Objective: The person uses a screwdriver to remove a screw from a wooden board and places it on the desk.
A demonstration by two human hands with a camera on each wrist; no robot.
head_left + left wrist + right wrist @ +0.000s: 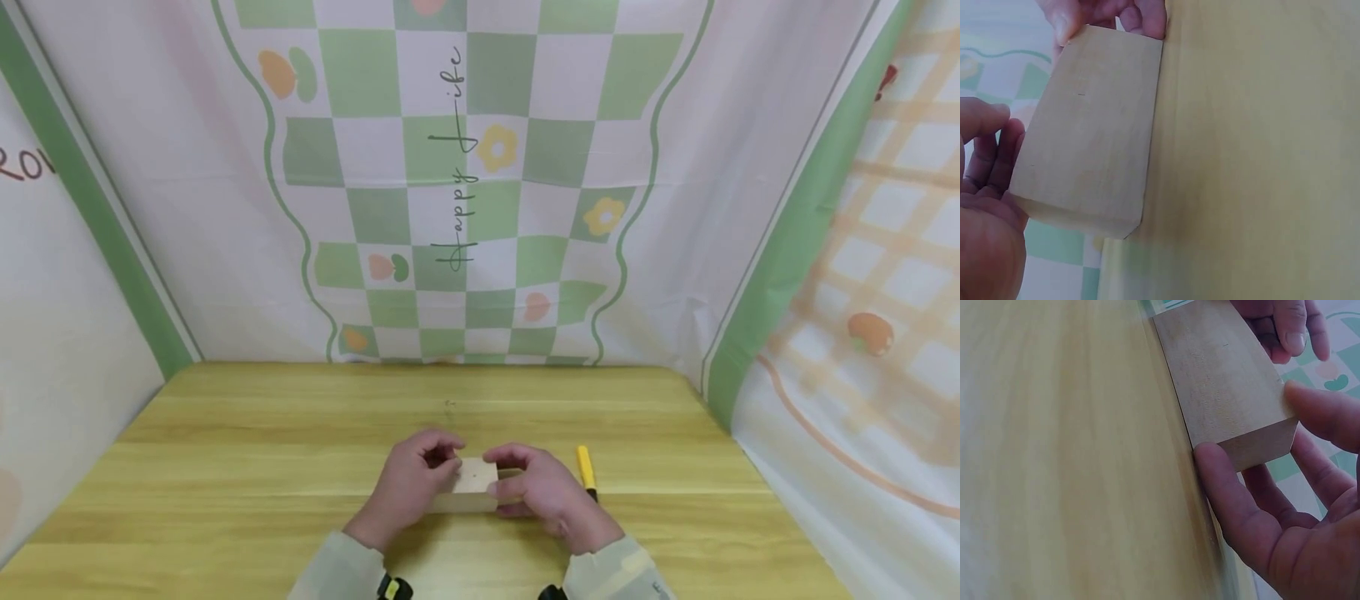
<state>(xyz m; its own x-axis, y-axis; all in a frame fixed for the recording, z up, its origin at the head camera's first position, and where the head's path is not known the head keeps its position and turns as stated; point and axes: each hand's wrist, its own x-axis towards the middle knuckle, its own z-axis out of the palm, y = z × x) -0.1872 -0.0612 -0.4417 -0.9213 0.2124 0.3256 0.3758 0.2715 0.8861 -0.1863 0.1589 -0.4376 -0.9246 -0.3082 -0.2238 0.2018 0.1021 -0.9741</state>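
A pale wooden block (476,475) with a small dark mark on its upper face lies between the two hands. My right hand (543,487) grips its right end; in the right wrist view, fingers (1229,487) hold opposite edges of that end. At the block's left end is my left hand (416,475), fingers loosely curled, thumb near the forefinger. Seen from the left wrist, its fingers (1007,150) lie beside the block's edge, with nothing visible between them. The block partly hides them, so how firmly they touch is unclear.
A yellow marker (586,467) with a black end lies on the wood-grain table (262,467), just right of my right hand. Faint dark marks show on the tabletop beyond the hands. A green-and-white checked cloth (435,208) hangs behind the table's far edge, with more cloth at both sides.
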